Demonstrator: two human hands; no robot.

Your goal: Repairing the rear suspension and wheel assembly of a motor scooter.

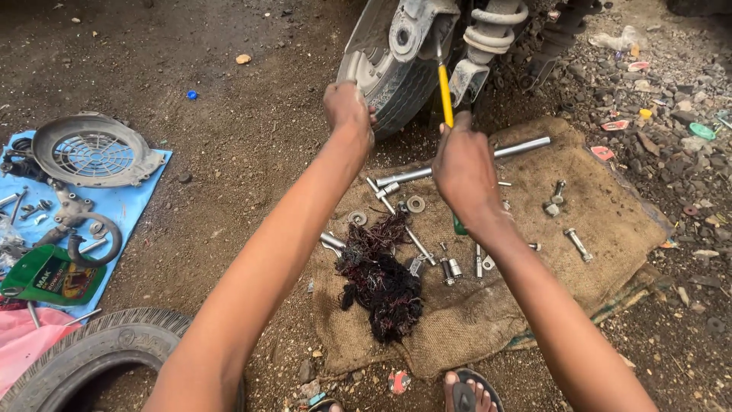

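My right hand (463, 172) grips a screwdriver with a yellow shaft (444, 93) and a green handle end showing below the wrist; its tip points up at the metal arm beside the scooter's rear wheel (385, 76). My left hand (348, 109) rests closed against the tyre tread. Under my arms a burlap sack (610, 229) lies on the dirt with a long steel bar (522, 147), sockets, bolts, washers and a dark wad of rag threads (381, 278).
At left a blue sheet (130, 202) carries a round fan cover (93, 150), brackets and a green oil pouch (47, 276). A loose tyre (84, 358) lies at bottom left. Gravel and litter spread at right. My sandalled foot (467, 391) is at the bottom edge.
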